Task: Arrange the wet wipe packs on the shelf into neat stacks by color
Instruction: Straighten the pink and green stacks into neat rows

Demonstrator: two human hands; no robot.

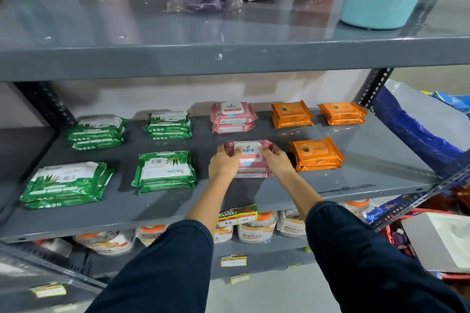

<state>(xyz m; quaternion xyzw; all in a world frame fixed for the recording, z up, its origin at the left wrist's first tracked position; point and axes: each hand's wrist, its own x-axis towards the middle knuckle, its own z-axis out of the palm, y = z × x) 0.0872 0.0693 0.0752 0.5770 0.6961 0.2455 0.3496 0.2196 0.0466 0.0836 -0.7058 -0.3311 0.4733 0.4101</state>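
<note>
While the fingers of the left hand and right hand pinch the short ends of the top pink pack, it sits on the front pink stack at mid shelf. Soft, light and slick-skinned, it likely sags when held centrally; gripping both ends suits it. Green stacks lie left, orange stacks right.

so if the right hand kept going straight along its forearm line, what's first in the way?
Right hand points up-left toward the shelf back. Beyond the front pink stack it holds, it would likely meet the rear pink stack first; depth is hard to judge.
</note>
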